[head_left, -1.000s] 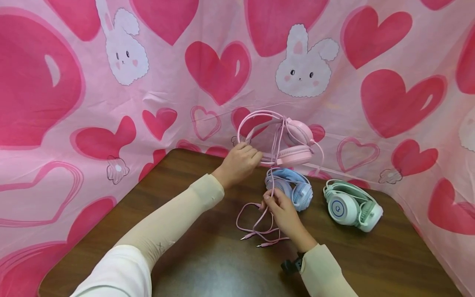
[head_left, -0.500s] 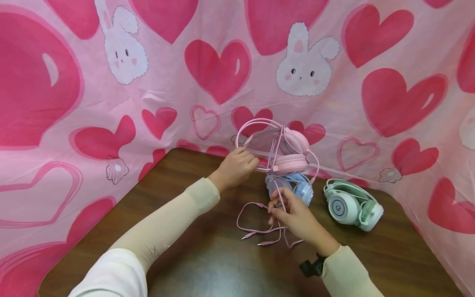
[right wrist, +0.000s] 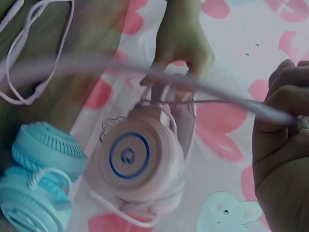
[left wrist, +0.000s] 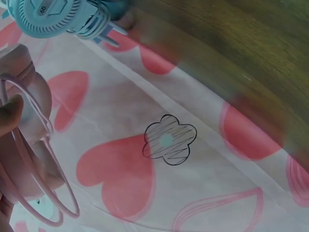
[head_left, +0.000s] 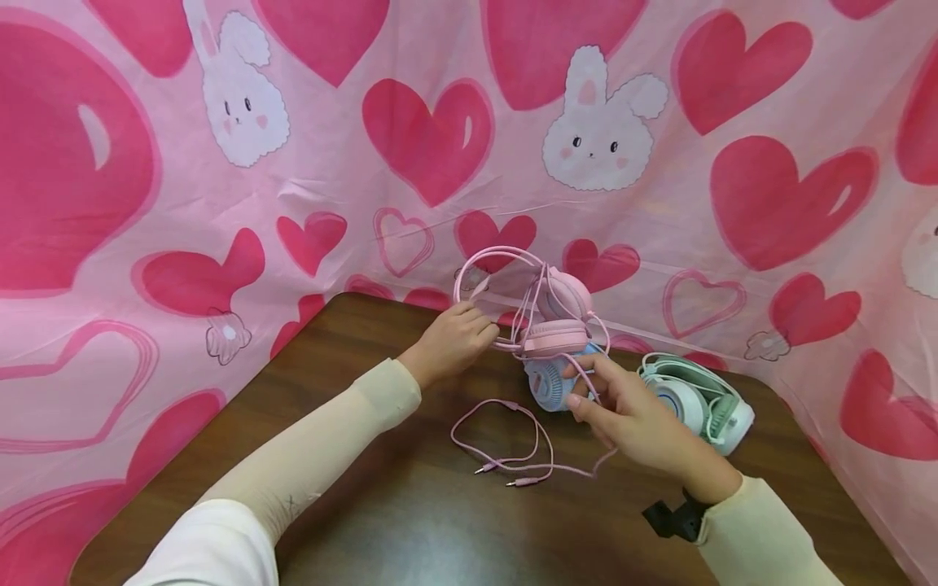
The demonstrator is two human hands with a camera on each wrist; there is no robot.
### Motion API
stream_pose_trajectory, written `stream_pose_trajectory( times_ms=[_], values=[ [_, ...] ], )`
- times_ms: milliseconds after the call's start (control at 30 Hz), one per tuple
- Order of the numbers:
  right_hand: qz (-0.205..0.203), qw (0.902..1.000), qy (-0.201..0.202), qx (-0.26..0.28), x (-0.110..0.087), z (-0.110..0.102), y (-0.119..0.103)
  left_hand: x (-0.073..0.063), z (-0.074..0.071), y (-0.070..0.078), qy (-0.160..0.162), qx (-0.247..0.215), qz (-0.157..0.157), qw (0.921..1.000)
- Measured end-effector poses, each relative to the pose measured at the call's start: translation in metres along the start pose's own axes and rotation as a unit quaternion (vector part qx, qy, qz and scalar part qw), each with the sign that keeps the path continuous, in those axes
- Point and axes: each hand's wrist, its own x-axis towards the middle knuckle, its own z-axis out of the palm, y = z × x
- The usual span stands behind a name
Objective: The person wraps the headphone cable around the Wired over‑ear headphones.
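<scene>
My left hand [head_left: 456,342] grips the headband of the pink headphones [head_left: 554,338], holding them up at the back of the table. Loops of pink cable are wound around the band and ear cups. In the right wrist view a pink ear cup [right wrist: 129,157] with a blue ring faces the camera. My right hand [head_left: 637,415] pinches the pink cable [head_left: 582,376] between thumb and fingers, right of the ear cups. The cable's far end [head_left: 513,468] lies looped on the table with two plugs. Behind, the blue headphones [head_left: 548,382] are partly hidden by the pink pair and my right hand.
White-and-green headphones [head_left: 721,407] stand on the brown wooden table [head_left: 396,505] at the right, partly covered by my right hand. A pink curtain [head_left: 425,49] with hearts and rabbits hangs behind the table's back edge.
My right hand has moved right and toward me, drawing the cable along with it. The left hand has lowered the pink headphones slightly, shifting them left.
</scene>
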Motion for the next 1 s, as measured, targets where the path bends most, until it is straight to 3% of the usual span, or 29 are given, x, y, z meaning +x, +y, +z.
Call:
stream_pose_trajectory(
  times_ms=[200, 367, 467, 633, 833, 933, 1000],
  values=[
    [-0.027, 0.9991, -0.008, -0.031, -0.002, -0.014, -0.008, -0.003, -0.002, 0.0, -0.024, 0.008, 0.008, 0.9997],
    [-0.059, 0.9947, -0.047, -0.07, 0.0, -0.028, -0.019, -0.004, -0.002, 0.0, -0.028, 0.007, 0.008, 0.9996],
    [-0.076, 0.9929, -0.076, -0.051, -0.002, -0.036, -0.028, -0.005, -0.003, 0.0, -0.026, 0.008, 0.011, 0.9996],
    [-0.147, 0.9832, -0.095, 0.052, -0.005, -0.052, -0.036, -0.008, -0.005, -0.003, -0.033, 0.014, 0.021, 0.9991],
    [-0.204, 0.9704, -0.074, 0.106, -0.004, -0.07, -0.037, -0.018, -0.009, -0.007, -0.039, 0.012, 0.035, 0.9986],
    [-0.194, 0.9763, -0.036, 0.089, -0.002, -0.077, -0.038, -0.021, -0.01, -0.007, -0.032, 0.01, 0.049, 0.9982],
    [-0.175, 0.9838, 0.01, 0.038, 0.0, -0.083, -0.041, -0.022, -0.012, -0.007, -0.025, 0.008, 0.058, 0.998]
  ],
)
